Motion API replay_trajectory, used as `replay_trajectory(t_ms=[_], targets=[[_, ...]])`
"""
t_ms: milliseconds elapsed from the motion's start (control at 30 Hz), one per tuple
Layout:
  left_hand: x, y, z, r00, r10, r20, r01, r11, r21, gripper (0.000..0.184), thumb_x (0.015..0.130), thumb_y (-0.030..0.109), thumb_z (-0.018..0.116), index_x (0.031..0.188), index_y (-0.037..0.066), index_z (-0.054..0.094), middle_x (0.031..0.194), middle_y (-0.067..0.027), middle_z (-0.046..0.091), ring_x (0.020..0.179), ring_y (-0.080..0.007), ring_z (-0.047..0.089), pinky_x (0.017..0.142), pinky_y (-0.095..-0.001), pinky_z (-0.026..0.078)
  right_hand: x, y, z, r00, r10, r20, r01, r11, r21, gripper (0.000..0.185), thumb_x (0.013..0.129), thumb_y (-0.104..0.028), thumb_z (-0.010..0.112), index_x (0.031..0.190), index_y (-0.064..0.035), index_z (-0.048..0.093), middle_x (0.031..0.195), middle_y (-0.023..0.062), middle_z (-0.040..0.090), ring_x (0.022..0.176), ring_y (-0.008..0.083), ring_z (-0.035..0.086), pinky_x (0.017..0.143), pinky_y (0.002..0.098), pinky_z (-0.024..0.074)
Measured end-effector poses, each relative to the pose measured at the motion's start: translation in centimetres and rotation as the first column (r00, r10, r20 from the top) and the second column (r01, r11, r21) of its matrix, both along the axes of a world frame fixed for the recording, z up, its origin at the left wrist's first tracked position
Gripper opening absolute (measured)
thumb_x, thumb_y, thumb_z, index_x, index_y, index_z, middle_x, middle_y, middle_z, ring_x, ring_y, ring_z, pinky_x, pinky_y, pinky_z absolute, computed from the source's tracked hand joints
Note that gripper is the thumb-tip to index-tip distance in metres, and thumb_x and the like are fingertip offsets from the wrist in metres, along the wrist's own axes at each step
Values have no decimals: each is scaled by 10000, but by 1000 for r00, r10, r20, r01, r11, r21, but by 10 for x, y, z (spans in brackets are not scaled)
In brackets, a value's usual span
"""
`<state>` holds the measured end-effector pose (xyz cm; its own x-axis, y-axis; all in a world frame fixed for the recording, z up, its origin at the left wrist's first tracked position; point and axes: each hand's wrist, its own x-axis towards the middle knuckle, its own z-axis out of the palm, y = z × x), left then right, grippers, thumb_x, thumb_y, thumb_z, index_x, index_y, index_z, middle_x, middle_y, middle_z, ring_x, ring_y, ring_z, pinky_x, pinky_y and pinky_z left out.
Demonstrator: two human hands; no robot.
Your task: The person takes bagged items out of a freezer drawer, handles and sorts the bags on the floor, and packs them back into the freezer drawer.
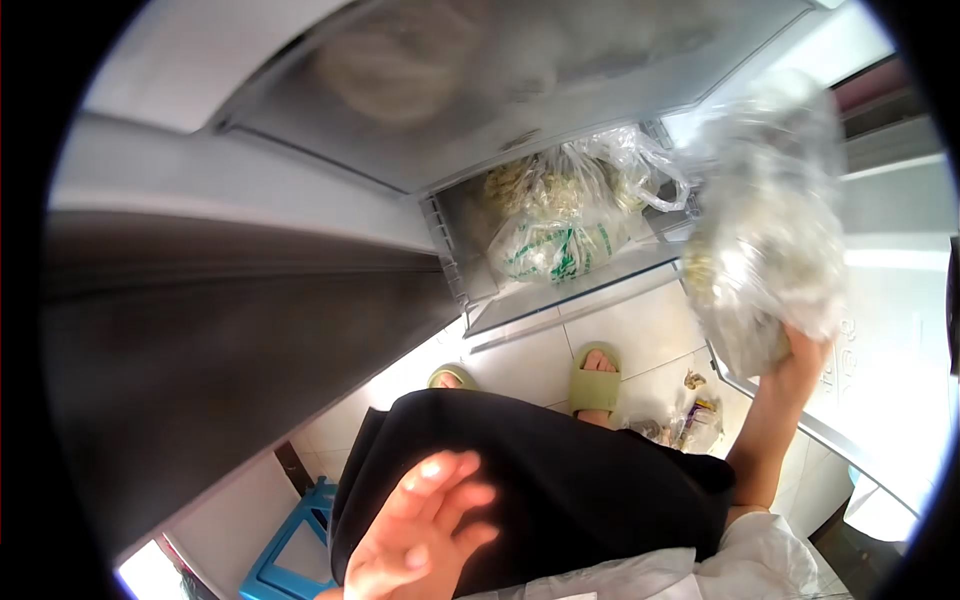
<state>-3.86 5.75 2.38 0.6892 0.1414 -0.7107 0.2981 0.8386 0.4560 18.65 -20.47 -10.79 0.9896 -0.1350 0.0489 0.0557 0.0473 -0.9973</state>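
Note:
My right hand grips a clear plastic bag from below, at the right, in front of the open fridge door. Pale yellowish pieces show through the bag, which is blurred; I cannot make out what they are. My left hand hangs over my lap with its fingers apart and nothing in it. Ahead, a pulled-out clear drawer holds another plastic bag with green print, filled with similar yellowish contents. A white bag handle sticks up beside it.
Above is a frosted drawer front with blurred shapes behind it. The open door stands at right. A blue stool is at lower left. Small packages lie on the tiled floor near my green slippers.

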Motion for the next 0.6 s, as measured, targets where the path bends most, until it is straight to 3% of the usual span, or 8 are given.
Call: replay_trajectory(t_ms=[67,167,267,367,433,500,567,600], targets=[[3,-7,3,1000,-11,6,11,1000,21,721,792,296,646,1424,96,363,1456,-69,368,1263,-204,405,1001,-345,360,6,21,15,961,207,-181,-203,978,42,527,745,-217,711,1177,36,548,1012,104,632,916,189,621,826,304,489],[4,-17,2,998,-37,43,36,999,24,680,808,240,595,1426,78,358,1447,-72,377,1267,-211,402,1017,-369,342,18,47,24,742,478,-470,-444,876,188,429,775,-191,681,1131,25,579,957,84,647,871,164,626,782,264,488],[9,-27,-4,999,-30,43,27,997,74,644,848,210,572,1431,62,340,1451,-77,359,1287,-214,377,1054,-372,291,13,76,40,601,554,-576,-564,805,185,383,803,-223,654,1098,14,597,949,82,651,839,165,629,745,267,498],[17,-39,-29,998,54,36,-61,969,241,671,889,206,569,1456,30,257,1480,-113,272,1321,-230,331,1106,-410,211,-11,87,50,467,640,-610,-608,733,304,383,830,-273,632,1094,3,604,946,85,664,811,162,642,728,283,518],[29,-48,-25,985,168,-31,-156,957,243,671,868,215,618,1432,42,299,1439,-106,339,1303,-230,357,1096,-404,241,-33,84,55,298,702,-646,-565,676,473,383,875,-314,586,1119,-20,604,1018,83,670,887,153,652,797,297,532],[35,-47,-27,980,66,187,-64,998,-16,769,809,228,725,1402,45,271,1344,-126,432,1239,-230,428,1016,-366,360,-61,86,57,273,710,-649,-564,665,490,457,887,-380,587,1172,-22,586,1099,82,641,1003,142,608,882,285,481],[33,-54,-31,984,117,131,-119,993,12,630,809,200,710,1326,72,374,1245,-98,520,1163,-230,504,985,-393,405,-73,86,65,284,679,-677,-699,630,339,574,890,-466,579,1242,-14,551,1192,77,594,1111,152,539,964,302,402],[29,-54,-37,980,113,161,-114,993,-4,605,815,203,690,1324,70,392,1247,-98,522,1171,-239,497,1005,-408,390,-69,80,75,257,669,-697,-842,509,178,651,889,-523,563,1298,-19,517,1262,69,548,1181,168,473,1014,321,329]])
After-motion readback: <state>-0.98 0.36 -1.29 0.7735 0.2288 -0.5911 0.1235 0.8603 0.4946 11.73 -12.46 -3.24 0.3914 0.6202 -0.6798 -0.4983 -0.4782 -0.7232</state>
